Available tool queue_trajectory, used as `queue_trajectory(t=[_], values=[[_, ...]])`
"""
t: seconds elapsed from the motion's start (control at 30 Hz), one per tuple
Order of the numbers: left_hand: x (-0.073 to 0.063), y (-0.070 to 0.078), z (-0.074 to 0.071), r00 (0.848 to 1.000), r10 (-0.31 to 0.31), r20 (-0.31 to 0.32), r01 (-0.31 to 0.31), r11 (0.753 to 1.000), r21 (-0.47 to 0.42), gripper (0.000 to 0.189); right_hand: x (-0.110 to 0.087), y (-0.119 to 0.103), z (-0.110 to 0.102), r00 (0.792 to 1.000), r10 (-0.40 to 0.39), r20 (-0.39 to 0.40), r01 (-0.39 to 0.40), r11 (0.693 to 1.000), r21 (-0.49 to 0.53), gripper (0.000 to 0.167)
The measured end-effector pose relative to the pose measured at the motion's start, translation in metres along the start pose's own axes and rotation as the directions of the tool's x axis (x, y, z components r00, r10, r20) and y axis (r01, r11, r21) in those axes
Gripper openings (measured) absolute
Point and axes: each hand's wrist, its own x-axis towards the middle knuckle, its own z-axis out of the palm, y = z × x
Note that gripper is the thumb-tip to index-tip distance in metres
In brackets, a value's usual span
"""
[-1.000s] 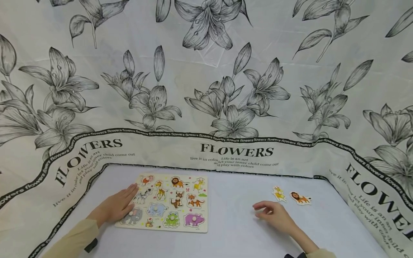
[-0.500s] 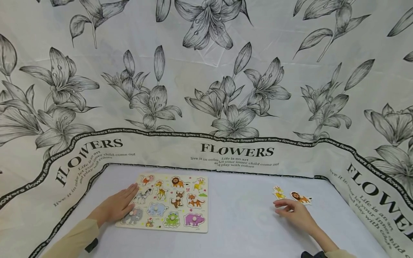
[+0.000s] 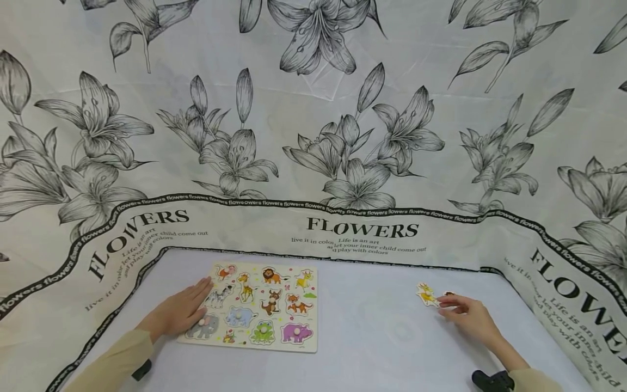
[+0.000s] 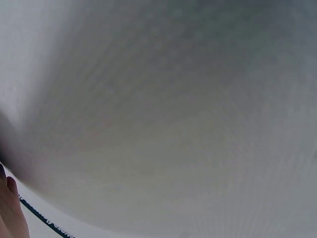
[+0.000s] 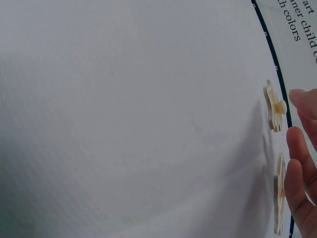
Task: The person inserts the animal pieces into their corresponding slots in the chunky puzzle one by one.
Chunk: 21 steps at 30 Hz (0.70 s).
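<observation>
My left hand (image 3: 182, 311) lies flat, fingers straight, along the left edge of an animal puzzle board (image 3: 313, 305); only part of the hand (image 4: 14, 210) shows in the left wrist view. My right hand (image 3: 472, 321) is over two loose puzzle pieces, its fingers bent loosely. Its fingertips are right at the edge of the yellow horned-animal piece (image 3: 427, 294). In the right wrist view, that piece (image 5: 271, 106) has a small knob (image 5: 281, 107), with a fingertip close beside it and a gap between the fingers. The lion piece (image 3: 448, 294) is mostly hidden behind my right hand.
Round knobs stand up on several board animals, such as the purple hippo (image 3: 296, 332) and the green frog (image 3: 263, 332). A white cloth covers the table (image 3: 362, 310). Behind it hangs a flower-printed curtain (image 3: 352, 141) with a lettered border.
My right hand has moved to the right, from the middle of the table to the loose pieces, and now covers most of the lion piece. The left hand stays on the board.
</observation>
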Motion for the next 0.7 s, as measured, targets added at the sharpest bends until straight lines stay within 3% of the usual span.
queue_trajectory(t=[0.13,0.2,0.37,0.47,0.7], values=[[0.004,0.007,-0.013,0.994,-0.045,0.102,0.049,0.998,-0.04,0.057,0.001,0.004,-0.005,1.0,0.012,-0.021,-0.013,0.999,-0.03,0.039],[0.005,0.006,-0.012,0.988,-0.07,0.141,0.078,0.996,-0.051,0.058,0.003,0.005,-0.008,0.999,0.016,-0.032,-0.018,0.999,-0.045,0.039],[0.003,-0.003,0.003,0.995,-0.057,0.083,0.059,0.998,-0.024,0.059,0.008,0.013,-0.011,0.997,0.025,-0.067,-0.028,0.999,-0.037,0.037],[0.003,-0.003,0.003,0.997,-0.046,0.066,0.047,0.999,-0.011,0.058,0.012,0.019,-0.012,0.996,0.048,-0.079,-0.05,0.998,-0.024,0.039],[0.005,0.005,-0.012,0.989,-0.058,0.136,0.063,0.997,-0.038,0.058,0.018,0.025,-0.015,0.991,0.096,-0.096,-0.101,0.994,-0.051,0.045]])
